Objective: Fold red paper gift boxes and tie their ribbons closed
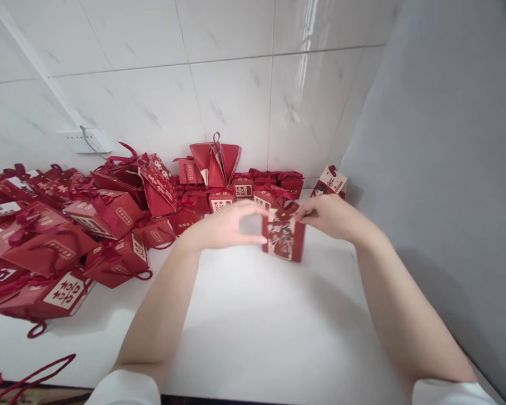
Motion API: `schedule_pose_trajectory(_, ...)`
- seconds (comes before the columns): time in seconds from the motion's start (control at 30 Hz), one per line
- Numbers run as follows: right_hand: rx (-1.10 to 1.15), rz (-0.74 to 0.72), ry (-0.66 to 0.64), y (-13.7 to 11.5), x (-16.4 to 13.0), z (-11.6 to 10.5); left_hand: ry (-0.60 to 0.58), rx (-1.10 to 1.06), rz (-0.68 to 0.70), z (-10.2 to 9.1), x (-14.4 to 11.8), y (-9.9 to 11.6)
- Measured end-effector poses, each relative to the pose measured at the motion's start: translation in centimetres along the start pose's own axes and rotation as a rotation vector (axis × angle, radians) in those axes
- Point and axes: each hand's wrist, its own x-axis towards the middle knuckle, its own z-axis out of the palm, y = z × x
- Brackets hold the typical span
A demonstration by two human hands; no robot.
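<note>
A small red gift box with a printed picture on its front stands upright on the white table, slightly blurred. My left hand grips its left side, thumb low at the front edge and fingers near the top. At the upper right corner, the fingers of my right hand are pinched on the same box. Directly behind it are several red boxes with ribbons, one of them a red box with a white label. A cream-and-red box stands just beyond my right hand.
Red gift boxes with bows and cord loops are heaped across the left side. A taller folded red box stands at the tiled wall. A grey panel borders the white table on the right.
</note>
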Motion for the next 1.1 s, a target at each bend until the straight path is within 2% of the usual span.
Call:
schedule_pose_trajectory(0.07, 0.095, -0.154, -0.072, -2.1, -0.2, 0.6, 0.220, 0.060, 0.036, 0.6, 1.6, -1.3)
schedule_pose_trajectory(0.1, 0.135, -0.226, -0.122, -3.0, -0.3, 1.0, 0.244, 0.075, 0.029, 0.8, 2.3, -2.0)
schedule_pose_trajectory(0.17, 0.189, -0.335, -0.185, -4.2, -0.3, 1.5, 0.152, 0.107, -0.057, 0.9, 3.1, -3.2)
schedule_pose_trajectory(0.23, 0.202, -0.383, -0.183, -4.9, -0.5, 1.7, 0.011, 0.133, -0.177, 0.7, 3.2, -4.2)
schedule_pose_trajectory(0.3, 0.202, -0.398, -0.132, -5.4, -0.8, 1.5, -0.067, 0.130, -0.245, 0.3, 2.9, -4.7)
schedule_pose_trajectory(0.37, 0.220, -0.422, -0.087, -6.0, -1.1, 1.3, -0.089, 0.112, -0.256, 0.2, 2.8, -5.0)
schedule_pose_trajectory(0.5, 0.269, -0.473, -0.117, -6.8, -1.2, 1.6, -0.093, 0.104, -0.250, 1.3, 3.8, -5.1)
schedule_pose_trajectory(0.6, 0.257, -0.469, -0.110, -6.8, -1.0, 2.2, -0.018, 0.110, -0.237, 2.6, 5.0, -5.0)
schedule_pose_trajectory(0.7, 0.235, -0.441, -0.073, -6.6, -0.8, 2.6, 0.040, 0.089, -0.196, 3.1, 5.4, -5.0)
schedule_pose_trajectory(0.83, 0.213, -0.412, -0.051, -6.5, -0.9, 2.5, 0.036, 0.014, -0.118, 1.9, 4.6, -5.2)
schedule_pose_trajectory(1.0, 0.222, -0.459, -0.050, -6.6, -1.0, 2.3, 0.208, -0.064, -0.030, 0.5, 3.5, -5.5)
schedule_pose_trajectory(1.1, 0.232, -0.479, -0.061, -6.5, -0.9, 2.4, 0.213, -0.041, -0.056, 0.4, 3.4, -5.4)
